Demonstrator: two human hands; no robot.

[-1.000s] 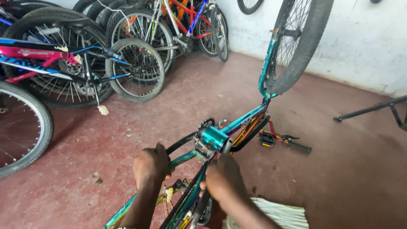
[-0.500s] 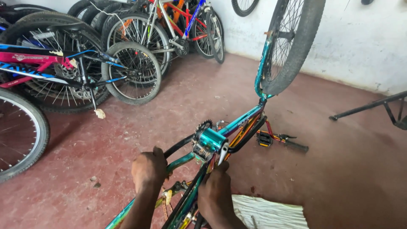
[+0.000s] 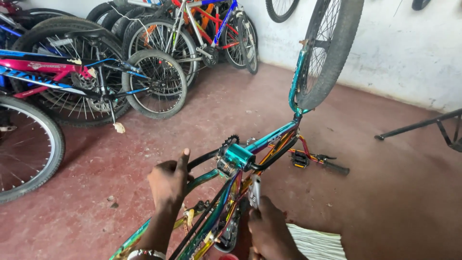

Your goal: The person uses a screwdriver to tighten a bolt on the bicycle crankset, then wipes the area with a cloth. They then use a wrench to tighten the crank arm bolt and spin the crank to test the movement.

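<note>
An upside-down bicycle with a teal and multicoloured frame (image 3: 272, 139) stands before me, its front wheel (image 3: 327, 53) up in the air. My left hand (image 3: 168, 180) grips the frame's dark stay beside the teal bottom bracket shell (image 3: 238, 156), thumb raised. My right hand (image 3: 269, 228) holds a silvery metal tool (image 3: 254, 188) upright just below the shell. A small chainring (image 3: 230, 141) shows behind the shell. A pedal (image 3: 300, 159) and handlebar grip (image 3: 334, 168) rest on the floor.
Several bicycles (image 3: 96, 72) lean together at the left and back. A large wheel (image 3: 26, 149) stands at the far left. A white wall (image 3: 409, 53) runs behind. A dark metal stand (image 3: 423, 125) lies at the right. A striped cloth (image 3: 315, 243) lies on the red floor.
My right hand has dropped lower along the frame and now holds the metal tool upright. My left hand keeps its grip, thumb lifted. The view shifted slightly.
</note>
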